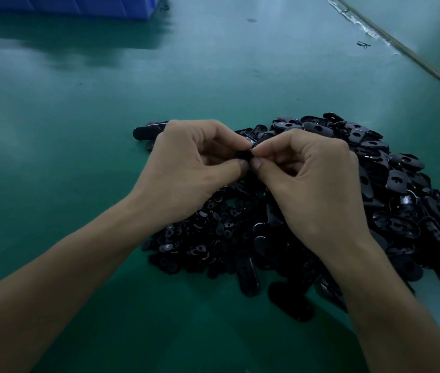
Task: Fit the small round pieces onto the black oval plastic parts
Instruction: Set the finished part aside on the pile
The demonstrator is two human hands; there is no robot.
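A green table (79, 117) carries a heap of black oval parts (391, 189) at centre right, small round pieces (200, 238) just below-left. Left hand (186, 168) and right hand (313, 184) pinch a black part (243, 155) together mid-frame. Best square the round piece over its hole before pressing.

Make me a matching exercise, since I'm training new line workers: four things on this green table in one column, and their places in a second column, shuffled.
1 blue crate
2 oval parts
3 small round pieces
4 held black piece

A pinched between left hand and right hand
B far left of the table
C heaped right of the hands
D under the left wrist

Pairs: 1-B, 2-C, 3-D, 4-A
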